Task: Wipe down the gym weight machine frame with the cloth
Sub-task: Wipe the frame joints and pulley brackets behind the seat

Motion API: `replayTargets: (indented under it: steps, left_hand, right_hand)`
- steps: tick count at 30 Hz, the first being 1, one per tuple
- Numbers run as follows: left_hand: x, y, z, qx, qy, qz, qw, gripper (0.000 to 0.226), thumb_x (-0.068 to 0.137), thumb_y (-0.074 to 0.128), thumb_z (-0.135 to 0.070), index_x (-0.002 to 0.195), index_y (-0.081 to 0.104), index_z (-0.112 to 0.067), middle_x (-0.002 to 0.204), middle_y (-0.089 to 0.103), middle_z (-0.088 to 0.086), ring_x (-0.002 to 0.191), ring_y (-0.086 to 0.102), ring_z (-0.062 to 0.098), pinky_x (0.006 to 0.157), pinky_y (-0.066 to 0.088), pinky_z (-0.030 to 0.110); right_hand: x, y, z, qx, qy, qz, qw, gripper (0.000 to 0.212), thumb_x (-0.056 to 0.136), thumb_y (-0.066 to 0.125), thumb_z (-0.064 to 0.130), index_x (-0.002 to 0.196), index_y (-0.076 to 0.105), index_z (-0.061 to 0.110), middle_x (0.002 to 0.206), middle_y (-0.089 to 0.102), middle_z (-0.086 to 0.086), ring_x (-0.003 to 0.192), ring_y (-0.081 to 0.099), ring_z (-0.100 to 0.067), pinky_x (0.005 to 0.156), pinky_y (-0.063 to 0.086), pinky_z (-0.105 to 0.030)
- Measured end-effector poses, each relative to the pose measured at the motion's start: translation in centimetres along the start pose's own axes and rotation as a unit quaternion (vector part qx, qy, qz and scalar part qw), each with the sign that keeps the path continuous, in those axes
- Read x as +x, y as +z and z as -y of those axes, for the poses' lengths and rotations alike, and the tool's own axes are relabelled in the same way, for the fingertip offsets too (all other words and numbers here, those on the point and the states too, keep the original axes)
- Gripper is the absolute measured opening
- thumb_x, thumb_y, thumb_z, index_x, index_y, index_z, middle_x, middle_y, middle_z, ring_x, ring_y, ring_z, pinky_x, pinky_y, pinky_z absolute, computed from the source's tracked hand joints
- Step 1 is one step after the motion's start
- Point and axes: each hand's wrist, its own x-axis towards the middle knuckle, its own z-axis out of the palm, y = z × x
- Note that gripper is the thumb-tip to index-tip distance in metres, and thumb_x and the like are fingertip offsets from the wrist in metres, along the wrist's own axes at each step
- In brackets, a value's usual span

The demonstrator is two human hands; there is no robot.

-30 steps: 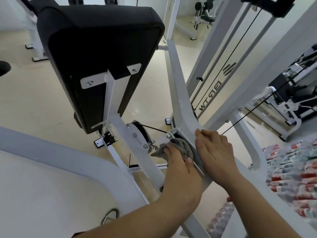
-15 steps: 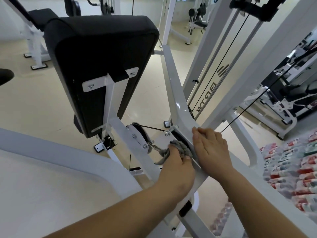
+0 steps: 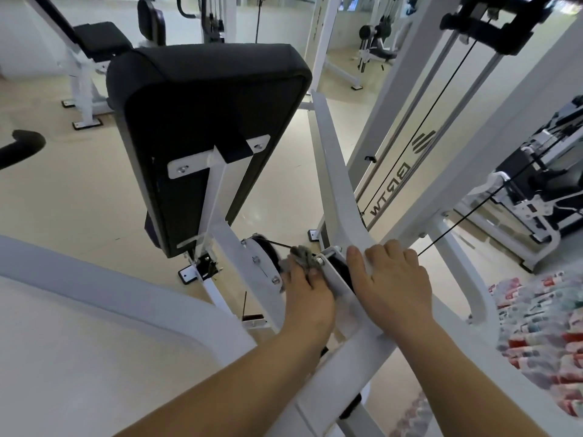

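Observation:
The white weight machine frame point(image 3: 334, 171) rises from the lower middle toward a black padded back rest point(image 3: 202, 121). A grey cloth point(image 3: 301, 255) is bunched against the frame's pivot bracket, beside a black pulley. My left hand point(image 3: 307, 291) grips the cloth and presses it into the gap between the bracket plates. My right hand point(image 3: 391, 279) lies flat on the frame arm just to the right, fingers straight over its edge.
A black cable point(image 3: 441, 234) runs up right from the pivot past a white upright marked BRTW point(image 3: 391, 190). Other white gym machines stand at the back point(image 3: 91, 61) and right point(image 3: 536, 190). A patterned fabric point(image 3: 542, 335) fills the lower right.
My left hand has slid the cloth up and left, from the frame arm's side into the pivot bracket near the pulley. My right hand has stayed on the arm. The view has tilted up.

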Motion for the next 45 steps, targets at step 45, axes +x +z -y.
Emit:
replayTargets:
  steps: [45]
  left_hand:
    - [-7.5,-13.3,4.4,0.560,0.456,0.150,0.675,0.045,0.104,0.041,-0.039,0.145,0.051,-0.026,0.138,0.059,-0.007,0.124,0.052,0.014,0.115,0.031,0.040]
  right_hand:
    - [-8.8,-0.4,4.1,0.245,-0.144,-0.038,0.958,0.033,0.100,0.052,0.036,0.120,0.072,0.020,0.142,0.059,0.003,0.140,0.043,-0.014,0.116,0.038,-0.041]
